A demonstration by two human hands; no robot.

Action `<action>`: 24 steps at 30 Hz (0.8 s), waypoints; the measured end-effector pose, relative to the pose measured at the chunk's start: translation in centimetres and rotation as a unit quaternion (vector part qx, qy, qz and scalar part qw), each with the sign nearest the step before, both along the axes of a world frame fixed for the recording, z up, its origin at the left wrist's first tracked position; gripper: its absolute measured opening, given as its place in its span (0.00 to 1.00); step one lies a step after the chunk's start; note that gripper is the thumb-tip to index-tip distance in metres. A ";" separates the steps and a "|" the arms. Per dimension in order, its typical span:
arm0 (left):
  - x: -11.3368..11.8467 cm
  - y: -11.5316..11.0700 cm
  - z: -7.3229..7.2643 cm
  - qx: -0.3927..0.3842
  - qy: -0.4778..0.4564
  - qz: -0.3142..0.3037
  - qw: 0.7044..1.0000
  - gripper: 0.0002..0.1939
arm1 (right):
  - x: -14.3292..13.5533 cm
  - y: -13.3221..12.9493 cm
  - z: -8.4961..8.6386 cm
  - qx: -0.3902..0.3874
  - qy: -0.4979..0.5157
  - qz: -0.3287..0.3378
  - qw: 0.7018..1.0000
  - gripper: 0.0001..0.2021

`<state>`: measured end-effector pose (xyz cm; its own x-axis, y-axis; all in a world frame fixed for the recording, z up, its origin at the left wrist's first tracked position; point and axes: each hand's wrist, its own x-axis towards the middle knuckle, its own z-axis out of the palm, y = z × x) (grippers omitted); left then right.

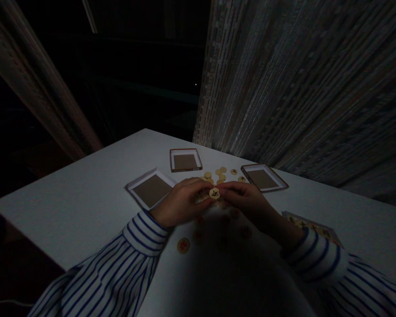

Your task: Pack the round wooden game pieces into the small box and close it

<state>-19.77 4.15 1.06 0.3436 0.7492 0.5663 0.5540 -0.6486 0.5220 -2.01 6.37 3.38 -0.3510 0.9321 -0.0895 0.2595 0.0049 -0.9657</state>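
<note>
A round wooden Chinese chess piece [214, 193] with a black character is held upright, its face toward me. My left hand [185, 200] pinches it from the left with thumb and fingers. From the other side, the fingertips of my right hand [247, 199] close on its edge. Behind and beneath both hands lies a loose cluster of pale pieces [222, 177], partly covered by my fingers. Nearer to me, several red-marked pieces lie in shadow, one of them a clearer red piece [183, 245] at the left.
Three shallow open trays surround the pieces: a left tray [152, 190], a back tray [185, 161] and a right tray [264, 178]. A box [308, 219] of black-marked pieces sits by my right wrist, partly hidden. String curtains [284, 88] hang behind the white table [95, 176].
</note>
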 end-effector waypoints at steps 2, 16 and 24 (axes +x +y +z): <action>0.0 0.0 0.0 -0.001 -0.004 -0.001 1.000 0.10 | 0.0 0.0 0.0 -0.003 0.005 -0.004 1.000 0.12; 0.0 0.1 -0.3 -0.090 -0.051 0.007 0.995 0.14 | 0.2 0.1 -0.4 0.007 0.018 -0.015 1.000 0.13; 0.2 -0.1 0.4 -0.155 -0.114 0.006 0.981 0.12 | 0.4 0.2 -0.8 0.029 0.041 -0.001 0.999 0.15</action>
